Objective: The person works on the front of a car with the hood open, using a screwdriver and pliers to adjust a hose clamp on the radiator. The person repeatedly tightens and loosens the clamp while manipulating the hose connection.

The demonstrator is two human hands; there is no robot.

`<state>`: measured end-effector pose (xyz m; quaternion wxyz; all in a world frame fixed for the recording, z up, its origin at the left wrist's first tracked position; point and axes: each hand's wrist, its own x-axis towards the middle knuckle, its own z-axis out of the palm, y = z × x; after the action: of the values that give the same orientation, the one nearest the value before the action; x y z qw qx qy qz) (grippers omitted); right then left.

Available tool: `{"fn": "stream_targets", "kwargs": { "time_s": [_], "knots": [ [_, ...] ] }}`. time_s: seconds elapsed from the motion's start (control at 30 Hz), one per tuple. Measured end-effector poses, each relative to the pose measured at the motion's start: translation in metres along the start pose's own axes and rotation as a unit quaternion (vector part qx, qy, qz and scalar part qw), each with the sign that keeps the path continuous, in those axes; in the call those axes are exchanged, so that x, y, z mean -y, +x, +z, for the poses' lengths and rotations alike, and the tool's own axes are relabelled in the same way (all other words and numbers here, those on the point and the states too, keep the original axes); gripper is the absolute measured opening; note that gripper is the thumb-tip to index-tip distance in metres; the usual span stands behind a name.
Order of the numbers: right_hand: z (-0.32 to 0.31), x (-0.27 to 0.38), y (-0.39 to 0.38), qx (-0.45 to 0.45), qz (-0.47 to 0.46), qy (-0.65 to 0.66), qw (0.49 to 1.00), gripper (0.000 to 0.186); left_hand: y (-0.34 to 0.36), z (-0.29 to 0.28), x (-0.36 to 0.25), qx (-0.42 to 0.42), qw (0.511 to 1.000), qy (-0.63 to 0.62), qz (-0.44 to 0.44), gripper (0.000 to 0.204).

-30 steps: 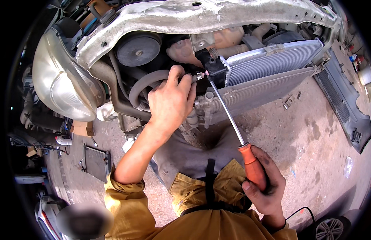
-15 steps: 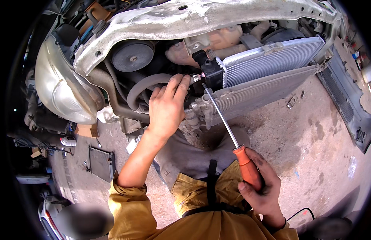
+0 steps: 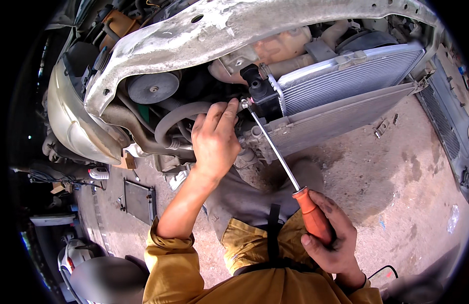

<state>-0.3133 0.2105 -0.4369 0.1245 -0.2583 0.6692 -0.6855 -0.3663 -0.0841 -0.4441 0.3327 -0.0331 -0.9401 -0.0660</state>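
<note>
My right hand (image 3: 333, 238) is closed around the orange handle of a long screwdriver (image 3: 278, 154). The blade points up and away, and its tip meets or nearly touches a small metal hose clamp (image 3: 245, 103). That clamp sits at the end of a grey rubber hose (image 3: 176, 117), beside the black end tank (image 3: 261, 91) of a radiator (image 3: 345, 81). My left hand (image 3: 216, 142) has its fingers curled over the hose end just left of the clamp; the palm side is hidden.
A bare metal crossmember (image 3: 168, 38) arches over the bay. In front of the radiator hangs a grey condenser (image 3: 340, 116). The headlight (image 3: 77, 116) is at left, beside a round pulley (image 3: 153, 88). Another radiator-like core (image 3: 139, 201) and a grey panel (image 3: 444, 126) lie on the ground.
The screwdriver tip has shifted left from beside the end tank to the clamp. My left hand stays on the hose. The whole view has swung slightly.
</note>
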Motion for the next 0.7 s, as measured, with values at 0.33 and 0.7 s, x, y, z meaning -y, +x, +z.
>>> {"fn": "stream_targets", "kwargs": {
  "time_s": [0.33,0.7],
  "knots": [
    [-0.005,0.007,0.005,0.009,0.027,-0.005,1.0,0.065,0.003,0.0,-0.006,-0.007,0.999,-0.006,-0.032,0.037],
    [0.014,0.03,0.004,-0.002,-0.001,-0.157,0.988,0.066,0.012,-0.018,-0.013,0.084,0.991,-0.063,-0.079,0.034]
  ]
}}
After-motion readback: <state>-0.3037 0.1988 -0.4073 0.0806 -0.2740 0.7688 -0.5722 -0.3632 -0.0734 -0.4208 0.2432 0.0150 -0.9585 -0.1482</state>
